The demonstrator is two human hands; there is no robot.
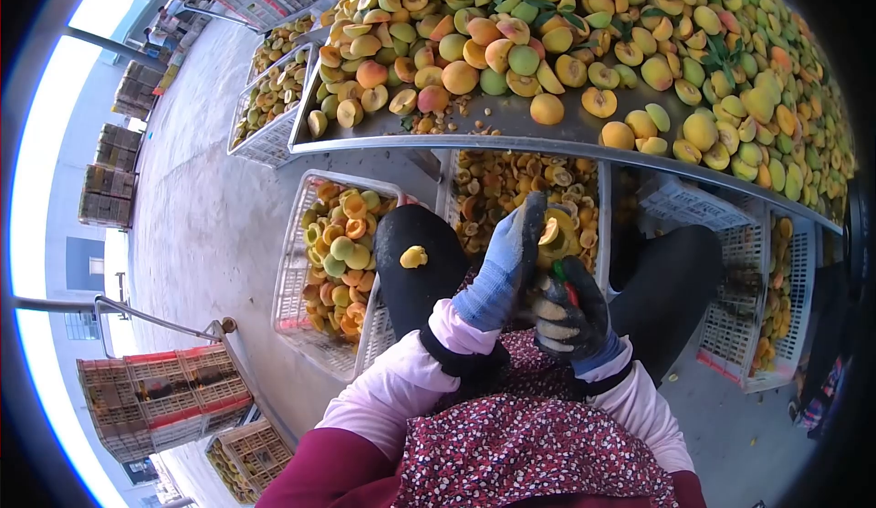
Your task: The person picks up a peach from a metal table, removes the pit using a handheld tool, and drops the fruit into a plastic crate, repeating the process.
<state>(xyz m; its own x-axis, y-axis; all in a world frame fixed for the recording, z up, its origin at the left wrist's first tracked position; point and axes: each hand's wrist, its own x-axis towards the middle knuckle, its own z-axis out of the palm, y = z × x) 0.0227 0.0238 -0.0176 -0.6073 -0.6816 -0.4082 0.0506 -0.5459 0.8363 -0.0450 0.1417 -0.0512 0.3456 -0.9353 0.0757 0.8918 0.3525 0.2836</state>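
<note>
My left hand (pixel 514 257), in a blue and dark glove, is raised over my lap, seen edge-on with its fingers upward. A cut yellow peach (pixel 558 234) lies against its palm side; the thumb is hidden. My right hand (pixel 572 318), in a dark, stained glove, is closed around a small tool with a green and red handle (pixel 568 283), close below the peach. The tool's blade or tip cannot be made out. A yellow piece of peach (pixel 413 257) shows over my left thigh. Behind my hands stands a crate of peach halves (pixel 479 184).
A metal table (pixel 383 138) heaped with whole and halved peaches (pixel 547 109) spans the far side. A white crate (pixel 290 303) of halves stands left of my knee, another crate (pixel 735 325) at right. Stacked crates (pixel 169 394) sit at lower left.
</note>
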